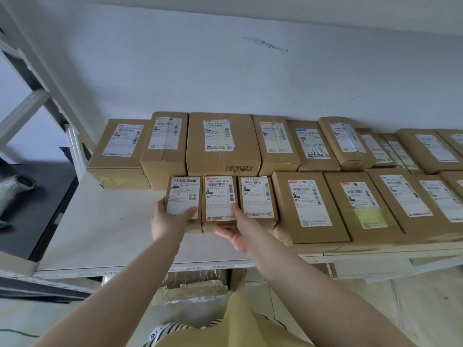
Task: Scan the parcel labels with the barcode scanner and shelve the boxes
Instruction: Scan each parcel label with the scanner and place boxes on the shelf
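Two rows of labelled cardboard parcels lie on a white shelf (105, 229). At the left end of the front row, my left hand (167, 221) grips a small box (184, 196) by its near end, thumb on its white label. Right beside it sits a second small box (219, 199); my right hand (236, 232) holds its near end from below, thumb on its label. A third small box (256, 196) touches it on the right. A grey barcode scanner (13, 191) lies on a dark table (45, 196) at the far left, out of hand.
Larger parcels (223, 144) fill the back row against the white wall, and more parcels (308, 204) run off to the right. A white shelf post (75, 149) stands at the left. An open carton (198, 284) with packing sits on the floor below the shelf.
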A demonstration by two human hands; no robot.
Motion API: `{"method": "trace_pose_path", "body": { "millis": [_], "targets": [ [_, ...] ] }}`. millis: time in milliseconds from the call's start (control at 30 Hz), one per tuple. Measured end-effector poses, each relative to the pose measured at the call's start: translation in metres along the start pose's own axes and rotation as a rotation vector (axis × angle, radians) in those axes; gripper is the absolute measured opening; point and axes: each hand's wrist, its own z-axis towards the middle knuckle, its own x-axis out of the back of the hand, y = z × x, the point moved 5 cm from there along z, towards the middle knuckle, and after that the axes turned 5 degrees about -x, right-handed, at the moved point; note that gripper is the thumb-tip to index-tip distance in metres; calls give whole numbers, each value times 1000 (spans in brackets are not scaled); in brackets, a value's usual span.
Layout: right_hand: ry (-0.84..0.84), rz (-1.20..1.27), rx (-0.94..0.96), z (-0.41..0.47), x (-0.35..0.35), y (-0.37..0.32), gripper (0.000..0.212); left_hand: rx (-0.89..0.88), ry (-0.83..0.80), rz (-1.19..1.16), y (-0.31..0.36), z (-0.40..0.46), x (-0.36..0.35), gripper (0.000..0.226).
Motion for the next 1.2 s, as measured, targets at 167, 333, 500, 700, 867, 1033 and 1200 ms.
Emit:
{"method": "trace_pose_path", "body": {
  "millis": [167, 333, 500, 700, 867, 1033, 1200],
  "targets": [
    [28, -25, 33, 5, 6, 5, 40, 9, 0, -7, 2, -2, 0, 80],
    [70, 8, 84, 9, 7, 12, 39, 76, 26, -68, 2, -10, 4, 103],
    [53, 57, 83, 2, 1, 35, 38, 110, 39, -114, 2, -24, 21, 102],
    [34, -236, 16, 0, -19, 88, 39, 219, 55, -176, -25, -41, 72, 70],
    [14, -431, 43, -1, -68, 146, 29, 264, 85, -297, -67, -51, 142, 31],
    [-41, -505, 28, -3, -132, 236, 20, 331, 177, -320, -122, -67, 251, 13],
    [-123, -701, -28, -9, -205, 367, 20, 386, 324, -352, -185, -80, 398, 6]
  ]
}}
